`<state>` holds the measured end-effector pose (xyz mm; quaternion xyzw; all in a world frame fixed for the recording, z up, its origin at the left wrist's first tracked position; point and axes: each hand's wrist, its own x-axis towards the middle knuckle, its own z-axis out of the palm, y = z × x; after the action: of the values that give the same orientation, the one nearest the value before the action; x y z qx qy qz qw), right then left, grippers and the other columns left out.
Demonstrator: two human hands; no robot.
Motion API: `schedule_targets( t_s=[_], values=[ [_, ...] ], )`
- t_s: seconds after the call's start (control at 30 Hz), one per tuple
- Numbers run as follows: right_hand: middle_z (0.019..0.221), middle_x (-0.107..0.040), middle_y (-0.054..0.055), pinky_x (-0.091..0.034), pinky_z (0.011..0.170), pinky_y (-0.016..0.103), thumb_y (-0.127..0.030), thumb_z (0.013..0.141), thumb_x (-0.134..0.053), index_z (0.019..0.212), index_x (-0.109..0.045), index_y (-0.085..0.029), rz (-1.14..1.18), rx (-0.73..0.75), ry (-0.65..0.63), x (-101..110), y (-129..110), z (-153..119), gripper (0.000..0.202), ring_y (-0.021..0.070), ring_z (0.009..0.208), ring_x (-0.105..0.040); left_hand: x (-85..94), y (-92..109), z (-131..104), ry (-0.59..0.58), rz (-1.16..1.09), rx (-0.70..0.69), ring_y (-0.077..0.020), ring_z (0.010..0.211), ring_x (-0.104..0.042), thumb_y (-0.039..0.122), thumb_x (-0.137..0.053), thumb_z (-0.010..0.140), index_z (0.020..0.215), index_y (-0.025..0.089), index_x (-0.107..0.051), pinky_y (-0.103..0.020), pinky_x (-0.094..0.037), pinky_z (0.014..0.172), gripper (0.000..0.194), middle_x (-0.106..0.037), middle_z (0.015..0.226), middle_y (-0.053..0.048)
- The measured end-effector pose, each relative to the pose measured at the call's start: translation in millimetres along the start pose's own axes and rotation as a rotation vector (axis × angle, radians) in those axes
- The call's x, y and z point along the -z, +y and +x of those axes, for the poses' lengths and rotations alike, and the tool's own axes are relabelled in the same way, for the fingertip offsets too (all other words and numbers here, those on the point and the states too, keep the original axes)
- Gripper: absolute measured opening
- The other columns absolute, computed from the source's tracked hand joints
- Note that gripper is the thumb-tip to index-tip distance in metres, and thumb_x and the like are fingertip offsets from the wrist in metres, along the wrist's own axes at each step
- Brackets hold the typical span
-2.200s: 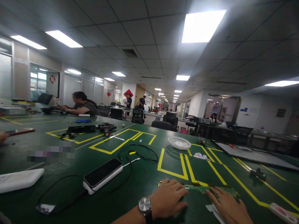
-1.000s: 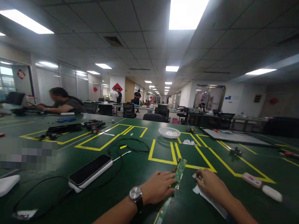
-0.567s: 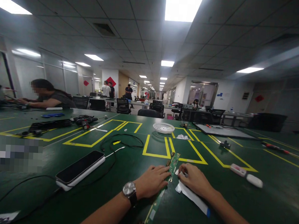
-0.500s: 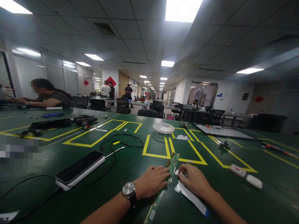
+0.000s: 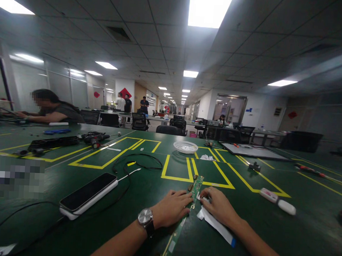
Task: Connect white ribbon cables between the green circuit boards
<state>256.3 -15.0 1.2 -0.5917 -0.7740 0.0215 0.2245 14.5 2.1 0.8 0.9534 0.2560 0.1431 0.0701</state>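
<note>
A long, narrow green circuit board (image 5: pixel 175 235) lies on the green table, running away from me. My left hand (image 5: pixel 171 207), with a watch on its wrist, has its fingers and thumb pressed against the board's left edge. On the other side, my right hand (image 5: pixel 220 205) is closed, fingertips pinched at the board's right edge. A bit of white shows at those fingertips. From under this hand a white flat ribbon cable (image 5: pixel 219 226) with a blue end stretches toward me. The fingers hide where cable and board meet.
Left of my hands, a phone (image 5: pixel 89 191) rests on a white block, with a black cable (image 5: pixel 146 155) beyond. A white basket (image 5: pixel 185 146) stands ahead, and a white-and-pink object (image 5: pixel 268 195) lies right. Yellow tape (image 5: pixel 176 178) marks the table. A person (image 5: pixel 55 110) sits far left.
The view has shifted slightly, so most things sit a little farther left. Both hands keep nearly the same places at the board, with the right fingertips moved only slightly.
</note>
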Motion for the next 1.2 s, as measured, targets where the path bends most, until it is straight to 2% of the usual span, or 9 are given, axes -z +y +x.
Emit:
schedule_targets(
  t_s=[0.33,0.5,0.67,0.93,1.07,1.2],
  values=[
    [0.088,-0.067,0.005,-0.041,0.075,0.031,-0.03,0.083,-0.055,0.088,-0.069,-0.021,-0.017,-0.039,0.016,-1.8,-7.4,2.0,0.017,0.0221,0.087,-0.061,-1.8,-2.0,0.4,-0.01,-0.019,-0.003,-0.0265,0.139,-0.037,0.036,-0.043,0.1,0.144,0.03,-0.04,-0.048,-0.034,0.107,0.044,-0.042,0.151,-0.004],
    [0.09,-0.069,0.005,-0.041,0.076,0.03,-0.028,0.084,-0.055,0.089,-0.068,-0.02,0.029,0.024,-0.003,-2.3,-2.9,6.9,0.017,0.0213,0.088,-0.062,-1.5,-3.5,0.4,-0.017,-0.022,-0.018,-0.0268,0.139,-0.036,0.034,-0.042,0.101,0.144,0.03,-0.039,-0.049,-0.034,0.106,0.043,-0.042,0.152,-0.004],
    [0.083,-0.069,0.004,-0.04,0.07,0.029,-0.029,0.083,-0.057,0.088,-0.067,-0.02,0.041,0.043,-0.04,0.9,2.1,11.8,0.014,0.0198,0.079,-0.062,1.9,-2.3,-0.7,-0.019,-0.037,-0.022,-0.0278,0.139,-0.037,0.032,-0.042,0.1,0.143,0.03,-0.04,-0.051,-0.034,0.105,0.043,-0.042,0.151,-0.005],
    [0.078,-0.067,0.002,-0.039,0.068,0.029,-0.029,0.084,-0.058,0.08,-0.067,-0.019,0.049,0.095,-0.07,5.9,5.0,13.6,0.013,0.0188,0.075,-0.06,4.3,-0.9,-0.4,-0.017,-0.041,-0.035,-0.0274,0.138,-0.037,0.03,-0.043,0.1,0.141,0.031,-0.041,-0.049,-0.034,0.104,0.042,-0.043,0.151,-0.005],
    [0.084,-0.068,0.003,-0.043,0.073,0.03,-0.03,0.088,-0.055,0.084,-0.067,-0.02,0.096,0.152,-0.072,11.4,7.7,11.5,0.017,0.0193,0.08,-0.061,1.8,-1.5,-0.7,0.004,-0.027,-0.03,-0.0266,0.137,-0.038,0.031,-0.043,0.1,0.14,0.031,-0.041,-0.048,-0.035,0.104,0.04,-0.044,0.15,-0.004],
    [0.115,-0.067,0.008,-0.043,0.095,0.037,-0.035,0.095,-0.047,0.1,-0.068,-0.022,0.162,0.176,-0.033,15.3,8.5,11.5,0.025,0.0227,0.107,-0.059,0.5,-1.0,-1.1,0.024,-0.019,-0.036,-0.0258,0.136,-0.04,0.033,-0.045,0.1,0.137,0.029,-0.045,-0.046,-0.036,0.102,0.037,-0.046,0.148,-0.003]
  ],
)
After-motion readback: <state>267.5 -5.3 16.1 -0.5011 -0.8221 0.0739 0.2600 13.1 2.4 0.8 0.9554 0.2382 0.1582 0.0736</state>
